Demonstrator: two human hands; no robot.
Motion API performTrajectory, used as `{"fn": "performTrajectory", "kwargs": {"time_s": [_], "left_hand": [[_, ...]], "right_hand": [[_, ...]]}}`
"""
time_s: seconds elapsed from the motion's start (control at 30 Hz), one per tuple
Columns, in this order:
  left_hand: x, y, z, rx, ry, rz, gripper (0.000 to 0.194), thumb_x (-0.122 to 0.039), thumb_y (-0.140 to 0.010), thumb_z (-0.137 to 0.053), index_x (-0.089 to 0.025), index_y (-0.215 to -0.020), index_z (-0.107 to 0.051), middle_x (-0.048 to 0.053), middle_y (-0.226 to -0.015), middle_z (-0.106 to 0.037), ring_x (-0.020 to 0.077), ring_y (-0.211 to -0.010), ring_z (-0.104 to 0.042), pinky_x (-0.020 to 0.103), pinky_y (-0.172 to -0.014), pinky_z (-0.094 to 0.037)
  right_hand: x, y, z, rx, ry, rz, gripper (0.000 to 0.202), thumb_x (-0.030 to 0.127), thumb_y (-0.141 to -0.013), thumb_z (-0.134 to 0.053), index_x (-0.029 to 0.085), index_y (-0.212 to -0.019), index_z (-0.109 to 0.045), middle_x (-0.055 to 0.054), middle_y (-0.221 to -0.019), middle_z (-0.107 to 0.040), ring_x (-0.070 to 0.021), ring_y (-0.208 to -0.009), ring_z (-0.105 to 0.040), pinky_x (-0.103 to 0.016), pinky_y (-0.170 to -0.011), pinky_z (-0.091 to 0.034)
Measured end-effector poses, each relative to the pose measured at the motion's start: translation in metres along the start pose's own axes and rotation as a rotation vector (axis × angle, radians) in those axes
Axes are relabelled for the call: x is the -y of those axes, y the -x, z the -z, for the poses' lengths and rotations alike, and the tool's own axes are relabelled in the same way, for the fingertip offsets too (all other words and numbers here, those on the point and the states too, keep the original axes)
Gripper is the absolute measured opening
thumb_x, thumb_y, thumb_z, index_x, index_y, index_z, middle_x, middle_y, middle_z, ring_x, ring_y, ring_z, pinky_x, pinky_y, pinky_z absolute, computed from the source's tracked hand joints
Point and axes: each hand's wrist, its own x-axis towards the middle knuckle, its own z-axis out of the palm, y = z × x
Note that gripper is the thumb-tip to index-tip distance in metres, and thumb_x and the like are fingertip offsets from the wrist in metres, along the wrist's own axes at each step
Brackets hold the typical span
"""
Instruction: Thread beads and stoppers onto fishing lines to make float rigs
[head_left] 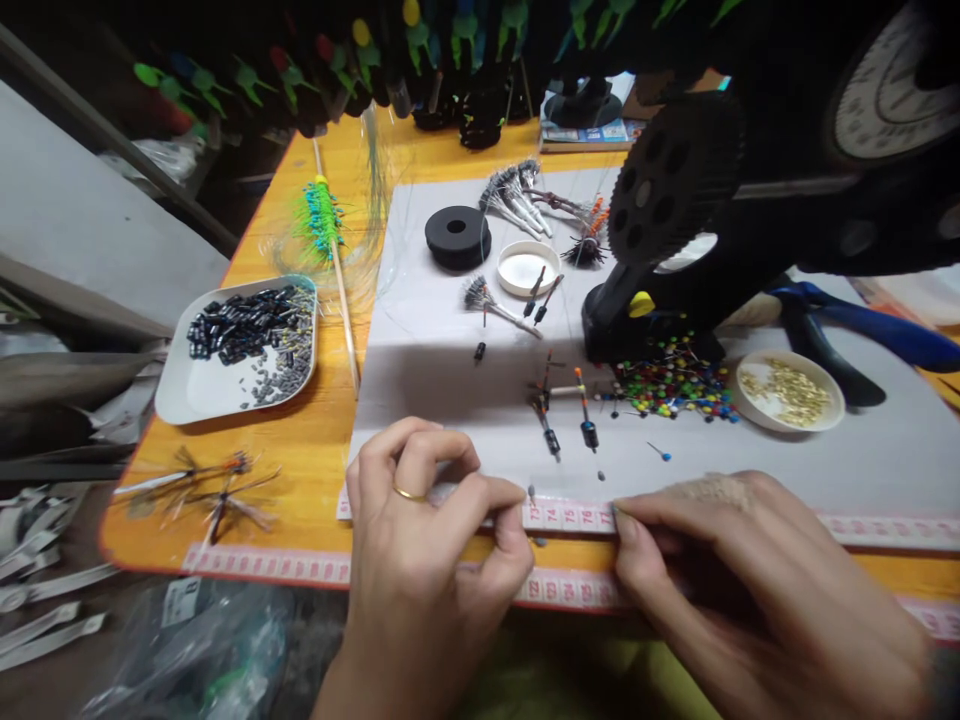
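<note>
My left hand [442, 530], with a ring on one finger, is closed in a pinch just above the pink-and-white measuring tape [561, 516]. Across from it, my right hand [739, 575] also pinches thumb against forefinger, near the tape's 77 mark. Whatever lies between either set of fingertips is too small to make out. Small grey beads [601, 476] lie close by. Beyond the fingertips are a dark piece with an orange-tipped stem [587, 420] and a similar dark stemmed piece [550, 437].
A white tray [180, 395] of black barrels and grey beads stands left. Colour-headed pins [667, 380] lie beside a dish of gold bits [791, 425]. Behind are blue-handled pliers [877, 330], a black spool [457, 240] and a dark machine [675, 180]. Green-stemmed pieces hang overhead.
</note>
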Motion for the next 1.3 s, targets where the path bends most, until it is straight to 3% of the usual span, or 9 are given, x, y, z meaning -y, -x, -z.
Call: {"fn": "performTrajectory", "kwargs": {"time_s": [0.4,0.77,0.9,1.0,1.13,1.23,1.3], "left_hand": [[0.001,-0.004,0.0,0.004,0.04,0.056,0.018,-0.006,-0.072,-0.072,-0.023,-0.076,-0.073,0.006,-0.093,-0.061,0.0287,-0.109,-0.05,0.046,-0.096,-0.043],[0.002,-0.002,0.001,0.006,0.049,0.021,0.018,-0.006,-0.075,-0.07,-0.023,-0.077,-0.072,0.006,-0.092,-0.06,0.0286,-0.107,-0.049,0.047,-0.092,-0.043],[0.001,-0.002,0.004,-0.061,0.046,-0.07,0.02,-0.005,-0.076,-0.069,-0.024,-0.079,-0.071,0.006,-0.093,-0.06,0.0282,-0.109,-0.049,0.047,-0.094,-0.045],[-0.007,0.004,0.008,-0.16,0.041,-0.135,0.024,-0.003,-0.076,-0.069,-0.027,-0.08,-0.068,0.003,-0.089,-0.061,0.0233,-0.103,-0.051,0.04,-0.09,-0.047],[-0.021,0.021,0.01,-0.222,0.139,-0.143,0.028,0.003,-0.074,-0.066,-0.024,-0.08,-0.065,-0.001,-0.075,-0.063,0.0162,-0.081,-0.055,0.029,-0.077,-0.051],[-0.024,0.033,0.009,-0.139,0.266,-0.156,0.024,0.003,-0.076,-0.061,-0.019,-0.085,-0.065,0.002,-0.074,-0.062,0.0158,-0.074,-0.057,0.029,-0.068,-0.053],[-0.025,0.037,0.009,-0.074,0.33,-0.131,0.022,0.001,-0.079,-0.059,-0.017,-0.088,-0.066,0.004,-0.077,-0.062,0.0169,-0.075,-0.059,0.03,-0.065,-0.054]], "right_hand": [[-0.016,0.006,0.0,-0.013,-0.027,0.132,0.026,0.007,-0.081,-0.069,0.017,-0.104,-0.063,-0.005,-0.081,-0.065,-0.0185,-0.072,-0.057,-0.033,-0.062,-0.044],[-0.01,0.0,0.002,0.035,0.011,0.091,0.02,0.012,-0.083,-0.069,0.019,-0.101,-0.062,-0.003,-0.077,-0.063,-0.0177,-0.068,-0.057,-0.032,-0.062,-0.044],[-0.001,-0.001,0.001,-0.035,-0.033,0.016,0.017,0.01,-0.084,-0.067,0.02,-0.097,-0.062,-0.003,-0.078,-0.064,-0.0181,-0.07,-0.057,-0.033,-0.064,-0.045],[0.009,0.002,0.003,-0.13,-0.109,-0.045,0.015,0.009,-0.085,-0.064,0.021,-0.094,-0.062,-0.002,-0.078,-0.063,-0.0165,-0.069,-0.057,-0.03,-0.06,-0.046],[0.021,0.007,0.005,-0.16,-0.482,-0.236,0.012,0.012,-0.09,-0.059,0.023,-0.089,-0.062,-0.001,-0.08,-0.064,-0.0133,-0.067,-0.063,-0.022,-0.055,-0.052],[0.028,0.01,0.004,0.014,-1.058,-0.433,0.009,0.021,-0.097,-0.054,0.024,-0.091,-0.059,-0.001,-0.081,-0.068,-0.0101,-0.054,-0.064,-0.019,-0.047,-0.052],[0.033,0.011,0.003,0.138,-1.397,-0.522,0.01,0.026,-0.099,-0.053,0.023,-0.091,-0.058,-0.001,-0.082,-0.07,-0.0098,-0.056,-0.067,-0.018,-0.049,-0.053]]}}
